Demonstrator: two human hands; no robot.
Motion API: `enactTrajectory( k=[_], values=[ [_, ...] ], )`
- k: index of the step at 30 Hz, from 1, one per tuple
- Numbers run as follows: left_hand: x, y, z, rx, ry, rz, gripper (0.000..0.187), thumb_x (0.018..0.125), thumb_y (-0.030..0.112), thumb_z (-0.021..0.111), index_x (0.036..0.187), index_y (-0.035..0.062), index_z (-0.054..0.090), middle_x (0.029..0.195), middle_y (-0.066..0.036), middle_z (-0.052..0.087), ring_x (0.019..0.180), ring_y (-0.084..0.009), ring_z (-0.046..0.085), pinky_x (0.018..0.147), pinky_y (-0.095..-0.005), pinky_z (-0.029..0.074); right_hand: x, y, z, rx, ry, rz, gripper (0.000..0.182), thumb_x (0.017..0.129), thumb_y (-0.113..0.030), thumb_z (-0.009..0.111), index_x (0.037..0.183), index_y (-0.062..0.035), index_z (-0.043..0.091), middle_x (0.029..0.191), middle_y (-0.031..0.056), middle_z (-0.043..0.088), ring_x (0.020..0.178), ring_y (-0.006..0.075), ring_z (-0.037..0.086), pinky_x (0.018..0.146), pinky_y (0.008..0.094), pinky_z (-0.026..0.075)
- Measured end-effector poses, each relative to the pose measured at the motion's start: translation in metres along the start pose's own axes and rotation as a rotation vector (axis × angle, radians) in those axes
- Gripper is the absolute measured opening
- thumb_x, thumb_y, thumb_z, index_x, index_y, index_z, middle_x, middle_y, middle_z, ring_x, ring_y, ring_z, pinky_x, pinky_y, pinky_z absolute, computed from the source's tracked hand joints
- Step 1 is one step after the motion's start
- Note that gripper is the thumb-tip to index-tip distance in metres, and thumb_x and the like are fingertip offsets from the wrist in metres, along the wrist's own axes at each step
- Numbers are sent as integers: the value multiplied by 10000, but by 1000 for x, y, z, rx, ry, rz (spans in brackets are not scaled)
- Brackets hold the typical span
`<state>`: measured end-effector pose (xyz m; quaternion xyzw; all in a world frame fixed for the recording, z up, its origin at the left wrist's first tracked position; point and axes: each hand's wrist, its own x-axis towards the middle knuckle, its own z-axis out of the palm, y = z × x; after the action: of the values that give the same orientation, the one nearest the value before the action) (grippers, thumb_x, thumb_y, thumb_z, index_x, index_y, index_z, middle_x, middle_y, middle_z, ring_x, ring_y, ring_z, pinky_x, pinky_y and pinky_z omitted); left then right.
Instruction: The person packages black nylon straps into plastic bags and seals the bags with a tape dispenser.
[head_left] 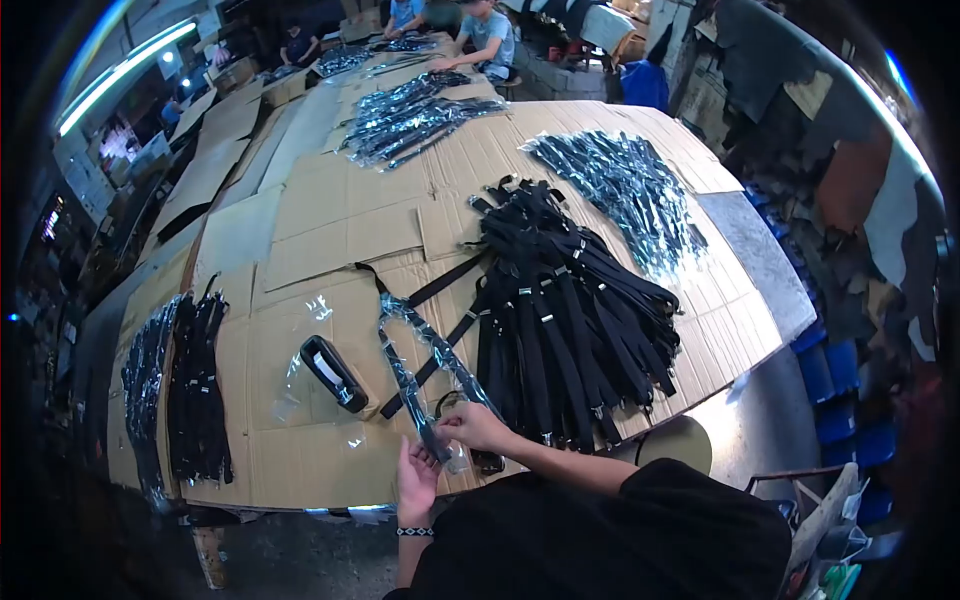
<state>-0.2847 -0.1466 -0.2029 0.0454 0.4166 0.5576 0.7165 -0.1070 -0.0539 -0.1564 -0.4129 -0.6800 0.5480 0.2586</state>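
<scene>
A pair of black suspenders in clear plastic [402,365] lies across the cardboard in front of me, its forked straps running toward my body. My left hand [418,475], with a patterned band at the wrist, is closed around the near end of one wrapped strap. Just above and to the right, my right hand [475,425] pinches at the same end; what exactly sits between its fingertips is partly hidden. Right beside it spreads a big heap of unwrapped black suspenders [550,320] with metal adjusters. Two loose straps from that heap pass under the wrapped pair.
Left of the wrapped pair rests a black rounded object with a pale strip [335,373]. Stacks of wrapped suspenders lie at the left [148,395], far middle [410,118] and right [630,195]. Co-workers [487,45] sit at the far end of the cardboard-covered table [340,215].
</scene>
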Motion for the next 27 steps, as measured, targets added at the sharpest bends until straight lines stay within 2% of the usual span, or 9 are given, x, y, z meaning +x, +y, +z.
enactTrajectory(
  k=[2, 5, 8, 10, 14, 18, 21, 23, 27],
  values=[
    [-2, 1, 5, -18, -13, -4, 601, 1048, 537, 410, 1233, -3, 597, 1198, -141, 668, 1123, -258, 651, 1010, -412, 511, 5, 1, 4, -45, 56, 11, 217, 888, -135, 692, 936, 76, 706, 765, 164, 716, 654, 218, 711, 638, 340, 552],
    [10, -12, -16, -9, -33, -14, 630, 1039, 562, 419, 1239, -9, 592, 1198, -150, 680, 1138, -252, 656, 1010, -393, 518, 13, 23, 9, 163, 17, 125, 184, 911, -112, 682, 942, 68, 702, 757, 111, 707, 640, 170, 692, 615, 304, 544],
    [2, -9, 1, -52, 20, -36, 542, 1042, 531, 457, 1207, 34, 597, 1141, -111, 700, 1031, -220, 686, 916, -360, 545, 22, 35, 18, 354, 19, 224, 166, 930, -103, 679, 974, 57, 683, 765, 69, 689, 655, 138, 675, 597, 273, 531],
    [12, -16, -15, -48, -14, -40, 606, 1043, 550, 427, 1235, 0, 594, 1185, -145, 697, 1098, -238, 680, 991, -367, 531, 25, 32, 16, 311, 22, 238, 148, 933, -94, 677, 979, 46, 673, 772, 58, 684, 656, 123, 658, 589, 270, 530],
    [0, -8, -2, -15, -40, -9, 561, 1060, 497, 423, 1242, -10, 580, 1162, -151, 699, 1061, -240, 696, 972, -382, 548, 28, 44, 15, 243, -113, 149, 95, 941, -62, 660, 923, 32, 659, 743, 37, 667, 631, 98, 617, 571, 259, 496],
    [6, -16, -15, 2, -62, 16, 323, 1034, 270, 559, 1210, 1, 588, 1106, -134, 707, 1017, -225, 704, 916, -359, 575, 23, 38, 19, 139, -145, 166, 93, 940, -54, 659, 905, 29, 637, 698, 33, 644, 613, 90, 602, 570, 259, 479],
    [0, -16, -8, 92, -10, 49, 195, 989, 97, 592, 1159, 1, 606, 1062, -106, 712, 944, -188, 715, 853, -302, 581, 21, 36, 22, 53, -133, 136, 92, 939, -51, 659, 901, 27, 630, 686, 39, 641, 604, 86, 605, 568, 264, 478],
    [-2, -15, -5, 100, 8, 36, 182, 975, 50, 590, 1148, -3, 603, 1048, -109, 712, 930, -188, 717, 834, -299, 590, 22, 40, 23, -41, -118, 101, 84, 937, -45, 659, 902, 24, 627, 684, 43, 643, 598, 81, 607, 568, 260, 477],
    [3, -20, -12, 119, 7, 37, 182, 963, 21, 581, 1143, 3, 600, 1037, -101, 704, 923, -197, 708, 829, -347, 599, 19, 39, 22, -206, -45, 53, 189, 911, -142, 689, 922, 42, 645, 678, 101, 649, 604, 162, 638, 586, 315, 492]
  ],
)
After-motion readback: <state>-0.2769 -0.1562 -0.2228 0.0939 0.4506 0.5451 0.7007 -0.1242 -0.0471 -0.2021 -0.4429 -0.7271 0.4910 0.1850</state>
